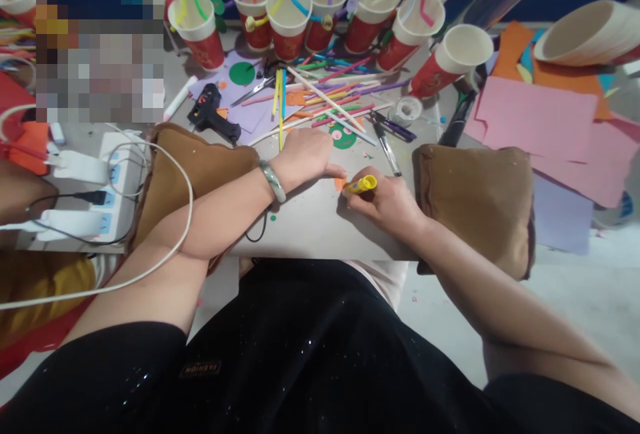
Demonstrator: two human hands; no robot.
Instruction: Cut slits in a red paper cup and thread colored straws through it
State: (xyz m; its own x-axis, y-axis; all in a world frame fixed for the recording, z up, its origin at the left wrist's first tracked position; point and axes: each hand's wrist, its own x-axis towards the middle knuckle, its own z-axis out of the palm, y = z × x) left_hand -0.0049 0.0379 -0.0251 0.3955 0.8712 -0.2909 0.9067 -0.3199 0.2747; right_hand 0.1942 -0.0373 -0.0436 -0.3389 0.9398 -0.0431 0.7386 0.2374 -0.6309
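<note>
Pinched in the fingers of my right hand point(387, 204) is a yellow marker point(364, 185), its tip end down by a small orange paper piece point(341, 183). My left hand point(307, 154), a green bangle point(273, 182) on its wrist, rests on the table with its fingers curled. Its thumb reaches to the orange piece's upper edge and holds it down. Just beyond lies a green paper disc with pink circles point(343, 137). A black pen point(385, 144) lies beyond my right hand.
Colourful paper sticks point(325, 97) lie heaped behind my hands, before several red-and-white paper cups point(289, 27). A black glue gun point(214, 114), scissors point(257, 86) and tape roll point(405, 111) lie around them. Brown cushions point(475, 201) flank my arms. A white cable point(187, 221) crosses my left arm.
</note>
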